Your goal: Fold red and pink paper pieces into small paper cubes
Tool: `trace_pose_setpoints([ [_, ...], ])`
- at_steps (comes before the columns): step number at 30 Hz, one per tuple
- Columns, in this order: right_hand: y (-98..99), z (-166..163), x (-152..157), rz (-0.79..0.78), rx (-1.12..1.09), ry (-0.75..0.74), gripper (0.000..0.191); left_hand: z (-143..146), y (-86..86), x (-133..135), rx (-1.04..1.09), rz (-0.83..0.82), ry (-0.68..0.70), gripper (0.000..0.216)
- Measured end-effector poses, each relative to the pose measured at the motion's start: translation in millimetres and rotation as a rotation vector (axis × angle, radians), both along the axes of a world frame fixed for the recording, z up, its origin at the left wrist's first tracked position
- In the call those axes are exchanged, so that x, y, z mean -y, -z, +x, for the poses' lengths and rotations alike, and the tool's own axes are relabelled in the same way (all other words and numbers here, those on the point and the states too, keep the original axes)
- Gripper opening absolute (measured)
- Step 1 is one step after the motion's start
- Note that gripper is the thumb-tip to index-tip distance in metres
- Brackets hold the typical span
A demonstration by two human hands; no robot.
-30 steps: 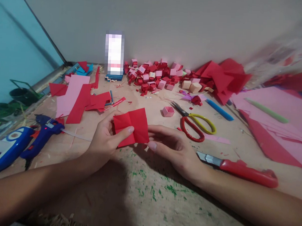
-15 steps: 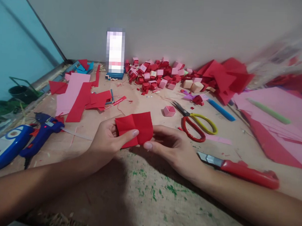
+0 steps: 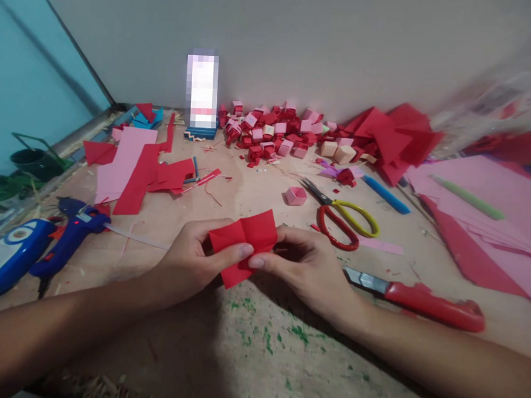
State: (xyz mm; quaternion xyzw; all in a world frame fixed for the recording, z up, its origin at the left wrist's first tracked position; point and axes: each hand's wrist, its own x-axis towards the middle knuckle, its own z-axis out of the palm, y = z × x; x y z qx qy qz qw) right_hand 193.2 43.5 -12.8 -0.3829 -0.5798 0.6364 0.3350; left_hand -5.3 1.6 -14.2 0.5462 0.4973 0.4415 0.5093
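I pinch a small square of red paper, marked with creases, between both hands, just above the bare front part of the pale wooden tabletop. My left grip is closed on the paper's left side, thumb laid flat across its face and fingers behind. My right grip is closed on the right side, its thumb tip just beside my left one; its fingers are partly hidden behind the sheet. The square tilts, one corner pointing down towards me.

Beyond my right fingers sits a small pink folded-paper box, near metal scissors with one red and one yellow handle. Just beside my right wrist lies a red-handled cutter knife with a metal blade. Near my left forearm rests a blue plastic glue gun.
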Motion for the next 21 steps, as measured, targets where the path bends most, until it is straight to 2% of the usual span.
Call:
trace_pose_setpoints([
  [8, -2.5, -1.4, 0.9, 0.053, 0.077, 0.028, 0.035, 0.1, -9.4, 1.8, -0.033, -0.052, 0.023, 0.018],
  [15, -2.2, 0.1, 0.4, 0.072, 0.095, -0.003, 0.032, 1.6, -4.9, -0.3, -0.14, 0.019, 0.004, 0.017],
  [21, -8.9, -1.7, 2.9, 0.018, 0.059, -0.03, 0.026, 3.1, -4.1, 1.2, -0.123, 0.028, -0.096, 0.017],
])
